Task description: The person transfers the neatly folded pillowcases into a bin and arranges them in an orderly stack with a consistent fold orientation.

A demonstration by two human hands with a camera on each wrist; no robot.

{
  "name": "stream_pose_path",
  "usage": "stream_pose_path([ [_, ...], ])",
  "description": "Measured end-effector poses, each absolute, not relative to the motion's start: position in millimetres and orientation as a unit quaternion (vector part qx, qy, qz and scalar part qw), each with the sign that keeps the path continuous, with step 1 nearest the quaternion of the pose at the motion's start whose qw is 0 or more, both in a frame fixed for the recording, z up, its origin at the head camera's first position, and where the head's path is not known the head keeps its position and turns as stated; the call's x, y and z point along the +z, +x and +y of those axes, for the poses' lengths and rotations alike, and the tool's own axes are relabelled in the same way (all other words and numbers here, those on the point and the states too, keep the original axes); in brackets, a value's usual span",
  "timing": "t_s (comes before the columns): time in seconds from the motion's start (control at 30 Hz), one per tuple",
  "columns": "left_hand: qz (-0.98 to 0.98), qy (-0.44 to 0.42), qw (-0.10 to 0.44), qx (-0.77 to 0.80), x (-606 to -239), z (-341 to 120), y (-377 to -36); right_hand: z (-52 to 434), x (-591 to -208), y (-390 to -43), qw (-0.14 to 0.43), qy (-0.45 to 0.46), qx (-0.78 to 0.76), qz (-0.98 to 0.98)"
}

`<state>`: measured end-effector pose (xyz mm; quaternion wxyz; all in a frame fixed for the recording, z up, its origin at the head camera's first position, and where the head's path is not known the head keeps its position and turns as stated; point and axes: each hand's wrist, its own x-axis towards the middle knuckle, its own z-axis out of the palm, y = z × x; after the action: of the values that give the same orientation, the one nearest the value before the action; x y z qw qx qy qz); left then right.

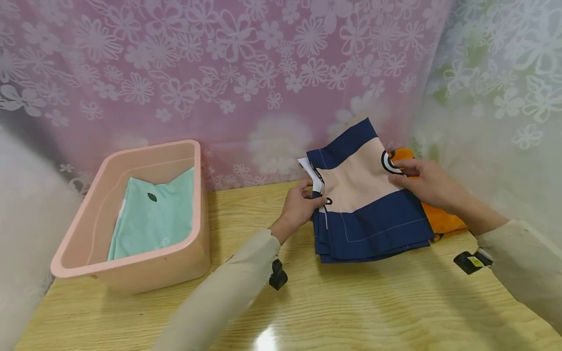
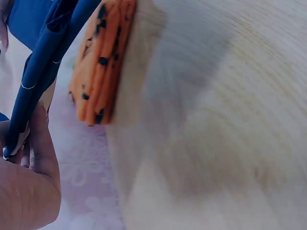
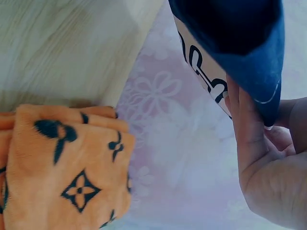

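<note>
A folded navy and peach cloth [image 1: 357, 178] with black-and-white printing is held up over the table between both hands. My left hand [image 1: 297, 207] pinches its left edge, thumb on the front face. On the opposite edge, my right hand [image 1: 432, 185] grips the cloth beside a printed black-and-white ring. From the left wrist camera, the stacked navy layers [image 2: 48, 55] rise out of the left hand [image 2: 36, 177]. In the right wrist view the cloth's navy edge [image 3: 268, 72] sits between thumb and fingers of the right hand [image 3: 268, 163].
Behind the held cloth, a folded orange plush cloth [image 3: 67, 163] with dark motifs lies on the wooden table [image 1: 351, 307]. At left stands a pink plastic basin [image 1: 199, 204] with a folded mint-green cloth [image 1: 160, 214] inside. A floral curtain [image 1: 246, 87] hangs behind the table.
</note>
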<state>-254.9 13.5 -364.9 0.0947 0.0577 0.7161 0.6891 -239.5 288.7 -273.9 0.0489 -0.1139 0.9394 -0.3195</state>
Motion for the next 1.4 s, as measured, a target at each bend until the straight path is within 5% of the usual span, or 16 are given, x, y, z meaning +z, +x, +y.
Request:
stream_pose_path([
  [0.77,0.749,0.084,0.065,0.654,-287.3,-46.6,-241.8,242.9,-231.7,-228.4,0.007,-0.13,-0.357,0.925],
  [1.4,0.809,0.059,0.05,0.583,-240.7,-115.0,-241.3,182.8,-208.1,-240.2,0.075,-0.14,-0.451,0.878],
])
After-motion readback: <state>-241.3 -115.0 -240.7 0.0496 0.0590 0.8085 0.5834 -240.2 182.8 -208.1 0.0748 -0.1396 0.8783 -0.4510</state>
